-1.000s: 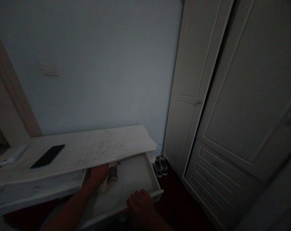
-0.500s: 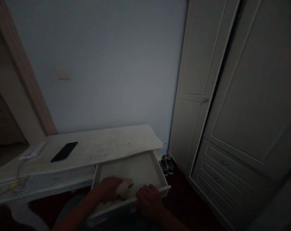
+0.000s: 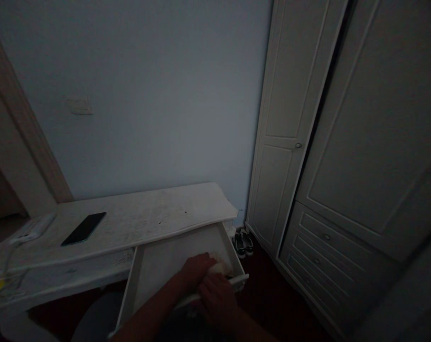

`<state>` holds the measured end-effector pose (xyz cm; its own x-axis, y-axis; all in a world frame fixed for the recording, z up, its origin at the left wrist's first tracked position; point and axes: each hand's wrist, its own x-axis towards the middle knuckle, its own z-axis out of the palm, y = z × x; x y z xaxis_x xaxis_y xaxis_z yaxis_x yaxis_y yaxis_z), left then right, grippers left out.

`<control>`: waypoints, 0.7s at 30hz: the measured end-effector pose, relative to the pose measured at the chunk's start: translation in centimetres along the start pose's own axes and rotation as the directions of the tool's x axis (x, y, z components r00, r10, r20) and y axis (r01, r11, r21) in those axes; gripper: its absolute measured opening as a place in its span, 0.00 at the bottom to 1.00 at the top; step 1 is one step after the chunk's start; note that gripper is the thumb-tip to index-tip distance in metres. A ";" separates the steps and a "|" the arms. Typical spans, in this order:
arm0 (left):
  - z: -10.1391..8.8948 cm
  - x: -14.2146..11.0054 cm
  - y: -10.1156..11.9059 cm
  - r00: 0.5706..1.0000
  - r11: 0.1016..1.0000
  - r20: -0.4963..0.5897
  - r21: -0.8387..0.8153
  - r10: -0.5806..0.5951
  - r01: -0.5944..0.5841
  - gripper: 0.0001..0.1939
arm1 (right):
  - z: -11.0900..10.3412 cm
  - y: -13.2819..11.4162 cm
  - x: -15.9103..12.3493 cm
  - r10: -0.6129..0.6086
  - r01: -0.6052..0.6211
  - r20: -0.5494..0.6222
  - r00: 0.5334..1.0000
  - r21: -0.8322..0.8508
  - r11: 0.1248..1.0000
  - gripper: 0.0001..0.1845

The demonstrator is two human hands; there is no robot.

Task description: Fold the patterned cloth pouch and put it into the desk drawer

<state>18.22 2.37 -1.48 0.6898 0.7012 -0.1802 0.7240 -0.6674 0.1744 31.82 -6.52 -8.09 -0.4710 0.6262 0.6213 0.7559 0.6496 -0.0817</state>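
Observation:
A white desk drawer point(image 3: 154, 266) stands pulled out below the desk top point(image 3: 137, 221). My left hand point(image 3: 197, 267) is inside it at the front right corner, closed on a pale cloth point(image 3: 218, 269) pressed to the drawer floor. My right hand point(image 3: 215, 299) grips the drawer's front edge just in front of the left hand, fingers curled over the rim. The room is dim and details of the cloth are hard to see.
A black phone point(image 3: 83, 228) lies on the desk top, with a white power strip point(image 3: 32, 229) and cable at its left end. A white wardrobe point(image 3: 343, 156) with drawers fills the right. A pair of shoes point(image 3: 243, 242) sits on the dark floor beside it.
My left hand has carried the cloth from the drawer's back left to its front middle, then to the front right corner. My right hand has stayed on the front edge.

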 end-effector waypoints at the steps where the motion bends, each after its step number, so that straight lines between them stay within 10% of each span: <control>1: 0.1 0.3 0.2 1.000 1.000 -0.007 0.004 -0.010 0.010 0.22 | -0.5 -0.2 0.3 0.043 -0.044 0.008 0.999 0.033 0.998 0.13; 9: -2.6 -0.6 -1.5 0.985 0.989 -0.091 -0.026 -0.147 0.145 0.21 | -4.6 1.6 2.9 0.327 -0.269 -0.090 0.941 0.392 0.880 0.15; 15: -5.4 -3.9 1.0 0.951 0.989 -0.304 -0.148 -0.058 0.013 0.35 | -5.2 2.3 4.4 0.438 -0.312 -0.122 0.891 0.537 0.784 0.45; 21: -7.5 -5.4 6.2 0.858 0.964 -0.514 -0.224 0.010 -0.145 0.38 | -7.9 4.2 5.9 0.668 -0.337 0.032 0.743 0.880 0.333 0.42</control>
<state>19.00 -3.69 7.87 0.5977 0.7238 0.3448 0.5971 -0.6889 0.4109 35.79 -3.47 1.42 0.1408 0.9132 0.3824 0.0106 0.3848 -0.9229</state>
